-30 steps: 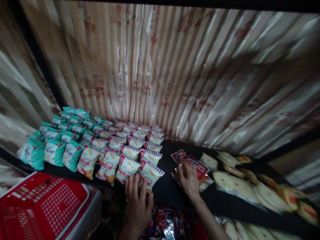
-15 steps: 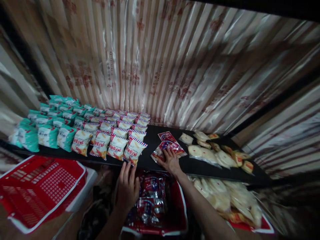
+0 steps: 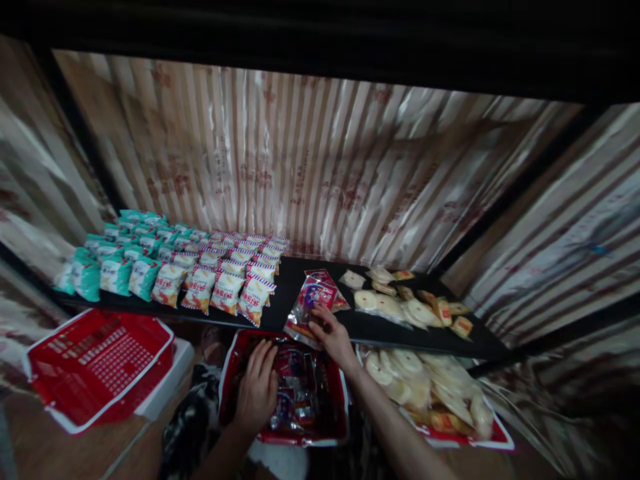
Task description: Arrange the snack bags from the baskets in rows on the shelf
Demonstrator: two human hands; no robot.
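My right hand [image 3: 335, 338] has its fingers and thumb on a red and purple plastic snack packet [image 3: 306, 308], which lies aslant over the front edge of the black shelf [image 3: 280, 313]. Behind it, partly covered, is a similar red packet [image 3: 341, 303]. Over the left part of a red basket [image 3: 341, 400] is my left hand [image 3: 257, 387], palm down, fingers stretched out and nothing seen in it. Several shiny dark red packets [image 3: 287, 400] lie inside that basket, just right of the left hand.
Rows of white and orange snack bags [image 3: 227, 292] and teal bags [image 3: 116, 275] fill the shelf's left side. Clear bags of pale round food [image 3: 390, 305] lie on the right. Below are another red basket [image 3: 100, 373] and a basket of pale bags [image 3: 425, 387]. A dark beam [image 3: 300, 40] crosses above.
The view has tilted up and shifted. The front red packet has turned and slid toward the shelf's front edge under my right hand. My left hand has moved from the shelf edge to over the basket.
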